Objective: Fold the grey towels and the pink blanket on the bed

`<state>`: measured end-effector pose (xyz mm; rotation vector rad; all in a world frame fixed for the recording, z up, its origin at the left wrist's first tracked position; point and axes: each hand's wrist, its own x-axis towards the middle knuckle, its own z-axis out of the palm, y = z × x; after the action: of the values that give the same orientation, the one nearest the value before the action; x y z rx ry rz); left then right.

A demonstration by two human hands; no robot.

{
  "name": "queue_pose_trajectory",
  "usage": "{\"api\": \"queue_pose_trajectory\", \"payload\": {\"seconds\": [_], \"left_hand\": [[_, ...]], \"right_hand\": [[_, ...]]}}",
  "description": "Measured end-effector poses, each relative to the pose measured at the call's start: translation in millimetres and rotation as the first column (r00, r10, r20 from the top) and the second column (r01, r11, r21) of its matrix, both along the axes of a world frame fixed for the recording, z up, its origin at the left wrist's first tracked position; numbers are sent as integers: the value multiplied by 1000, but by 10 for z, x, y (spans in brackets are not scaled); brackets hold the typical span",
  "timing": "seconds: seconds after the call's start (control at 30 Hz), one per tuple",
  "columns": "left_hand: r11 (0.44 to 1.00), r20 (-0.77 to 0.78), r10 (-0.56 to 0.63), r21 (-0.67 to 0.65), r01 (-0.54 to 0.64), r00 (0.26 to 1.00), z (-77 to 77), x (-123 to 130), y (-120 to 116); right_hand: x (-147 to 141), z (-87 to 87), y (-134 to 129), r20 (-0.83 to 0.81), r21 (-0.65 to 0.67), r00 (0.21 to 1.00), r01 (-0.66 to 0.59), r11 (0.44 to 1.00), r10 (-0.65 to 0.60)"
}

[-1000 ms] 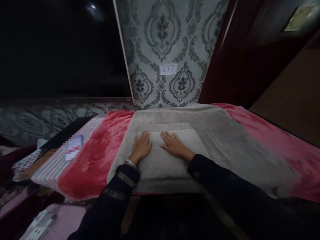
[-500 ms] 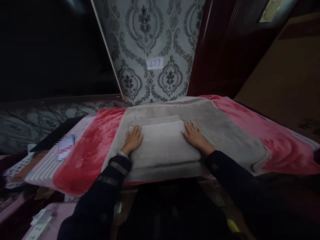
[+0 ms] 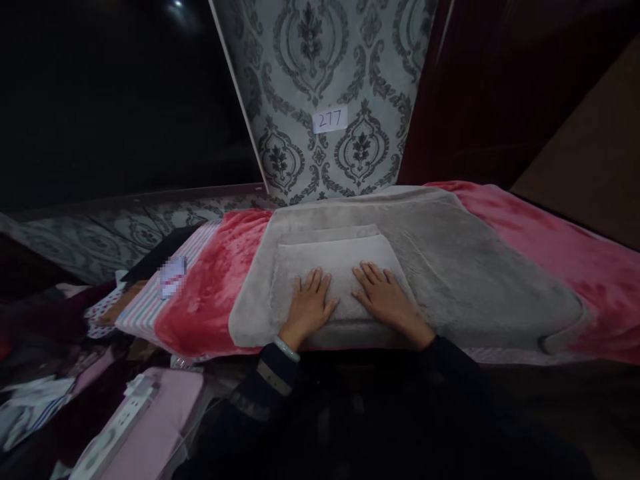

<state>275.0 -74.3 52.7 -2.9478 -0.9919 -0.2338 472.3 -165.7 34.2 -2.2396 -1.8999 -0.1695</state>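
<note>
Right below both palms lies the folded grey cloth [image 3: 340,257], the landmark for everything else, resting on top of the spread grey blanket [image 3: 480,273]. The left hand [image 3: 307,307] and the right hand [image 3: 393,303] touch its near half, so neither is clearly nearer to it. The left one sits left of its middle, the right one towards its right end, and bare cloth shows between them.

On both hands the fingers are straight and slightly apart, laid flat and clamped on nothing; the thumbs reach inward towards each other. Past the fingertips, the rest of the cloth extends away to its far edge, where a paler layer [image 3: 350,233] sticks out. Its long axis runs left to right, across the line of the forearms. As for which way it points, neither short end is marked as a front; the thick fold runs along the near side, while the far side faces the patterned wall [image 3: 333,160]. Whether cloth and blanket are one piece, I cannot tell.

Left of the folded grey cloth, beyond a strip of the blanket, comes the red blanket [image 3: 215,287], then striped fabric [image 3: 145,310] farther out. Well to its right, more pinkish-red pile [image 3: 545,247] shows past the grey blanket.
</note>
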Motion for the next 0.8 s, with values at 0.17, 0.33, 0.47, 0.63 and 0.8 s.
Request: {"api": "queue_pose_trajectory", "payload": {"seconds": [0.17,0.33,0.47,0.63,0.8], "left_hand": [[999,36,-14,-28,15,999,21,-26,54],[999,72,36,-31,-34,997,41,-104,64],[974,104,226,-3,-226,969,-3,-218,106],[975,27,217,-52,-216,976,25,-295,190],[975,20,171,-147,-166,985,113,-408,293]], "right_hand": [[33,-83,2,5,16,1000,1,1000,-1],[72,-177,-4,-2,46,1000,-16,999,16],[82,-220,-3,-2,65,1000,-22,998,22],[59,-193,-14,-2,35,1000,1,999,-1],[68,-137,-37,-23,-5,1000,9,1000,-9]]}}
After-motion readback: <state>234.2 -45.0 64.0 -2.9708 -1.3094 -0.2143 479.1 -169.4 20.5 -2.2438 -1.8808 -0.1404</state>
